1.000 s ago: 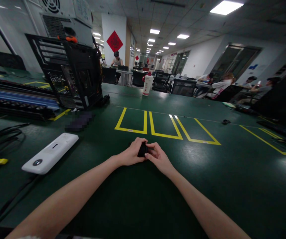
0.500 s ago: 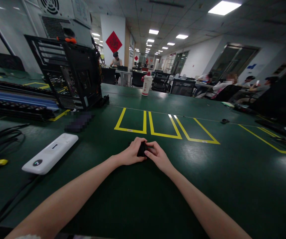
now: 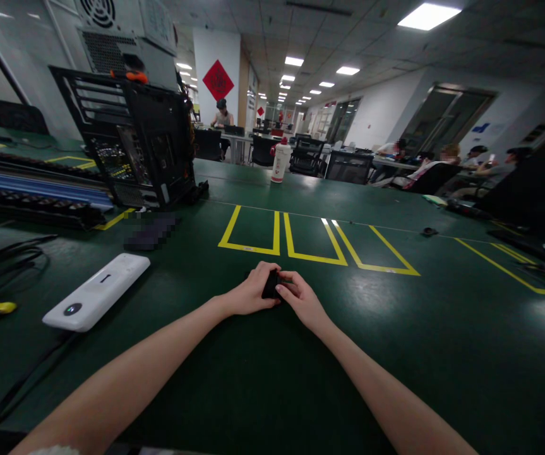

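1. Several loops of black cable [image 3: 14, 262] heaped at the far left; loose, seemingly pushed aside rather than stowed. Yellow tab among them.
2. White oblong device [image 3: 96, 294], flat, slanting away from the body, round dark disc at its near end. Black cord [image 3: 26, 373] runs from that end toward the table's near edge; the angle probably spares it a sharp bend.
3. Dark flat item [image 3: 146, 234], partly blurred out, just beside the foot of a black computer case [image 3: 158, 139]. Case stands upright, perhaps to save table space; orange-and-black thing [image 3: 134, 77] on top.
4. Left hand [image 3: 251, 292]: grasping a small black object [image 3: 270, 287], fingers arched over, thumb on the near side. Likely the steadying grip. Wrist low, close to the green table [image 3: 253, 392].
5. Black object: between both hands, short of the yellow tape outlines [image 3: 317, 258]. Mostly hidden; cannot tell what it is, nor whether it touches the table.
6. White bottle [image 3: 279, 164], red top, upright well beyond the hands; out of elbow range, by the look of it.
7. Right hand [image 3: 304, 300]: thumb and bent fingers grasping the object's right end, perhaps for fine control. Force cannot be told.
8. Small black ring-like piece [image 3: 428, 232], farther right, apart from the outlines.
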The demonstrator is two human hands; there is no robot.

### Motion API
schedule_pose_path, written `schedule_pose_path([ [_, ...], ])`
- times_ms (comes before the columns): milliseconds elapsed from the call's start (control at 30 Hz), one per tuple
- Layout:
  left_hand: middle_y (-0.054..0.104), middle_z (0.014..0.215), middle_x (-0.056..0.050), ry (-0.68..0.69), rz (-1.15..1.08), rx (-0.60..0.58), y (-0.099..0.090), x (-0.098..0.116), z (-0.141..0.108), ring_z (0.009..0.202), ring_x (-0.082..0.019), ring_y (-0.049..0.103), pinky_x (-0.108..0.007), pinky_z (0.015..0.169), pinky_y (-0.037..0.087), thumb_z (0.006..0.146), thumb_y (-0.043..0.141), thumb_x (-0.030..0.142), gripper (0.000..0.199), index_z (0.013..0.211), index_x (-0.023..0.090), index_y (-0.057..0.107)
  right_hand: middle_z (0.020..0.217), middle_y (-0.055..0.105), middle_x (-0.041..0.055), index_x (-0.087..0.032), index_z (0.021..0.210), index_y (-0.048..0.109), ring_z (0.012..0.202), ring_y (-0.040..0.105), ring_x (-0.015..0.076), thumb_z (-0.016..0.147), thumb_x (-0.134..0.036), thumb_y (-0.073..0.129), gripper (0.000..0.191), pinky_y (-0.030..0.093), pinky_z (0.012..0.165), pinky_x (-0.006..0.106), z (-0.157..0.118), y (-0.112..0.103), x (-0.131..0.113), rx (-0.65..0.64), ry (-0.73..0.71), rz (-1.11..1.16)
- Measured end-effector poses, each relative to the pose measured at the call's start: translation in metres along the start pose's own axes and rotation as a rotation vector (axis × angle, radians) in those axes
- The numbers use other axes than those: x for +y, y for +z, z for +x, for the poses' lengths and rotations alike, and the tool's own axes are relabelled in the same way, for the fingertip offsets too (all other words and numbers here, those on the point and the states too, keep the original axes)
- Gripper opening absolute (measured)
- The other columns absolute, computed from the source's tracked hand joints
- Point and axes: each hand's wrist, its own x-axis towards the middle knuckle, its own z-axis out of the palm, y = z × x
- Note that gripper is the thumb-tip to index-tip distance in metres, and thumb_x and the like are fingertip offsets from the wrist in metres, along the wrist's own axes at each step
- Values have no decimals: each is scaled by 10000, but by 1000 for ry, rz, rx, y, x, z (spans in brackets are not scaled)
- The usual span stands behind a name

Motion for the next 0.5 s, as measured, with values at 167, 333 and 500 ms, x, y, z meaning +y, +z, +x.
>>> schedule_pose_path([
  [167,376,1133,-69,-19,10,12,3,-4,1,1004,-237,450,-435,857,416,653,646,216,592,1150,243,325,1042,516,14,-229,964,466,1009,536,173,746,-227,560,237,468,852,332,-4,-1,-1,-41,-14,66],
  [333,375,1141,-66,-41,0,9,4,-6,3,1009,-242,451,-444,856,419,639,661,219,603,1143,252,332,961,533,5,-221,905,490,959,555,162,762,-258,542,156,460,866,340,-3,2,-6,29,-28,30],
  [500,385,1138,-66,-50,0,10,4,-7,4,1006,-246,459,-444,846,426,627,669,214,611,1139,250,338,1090,515,27,-235,1045,471,1041,517,172,773,-249,527,279,411,934,368,-2,2,-6,31,8,-28],
])
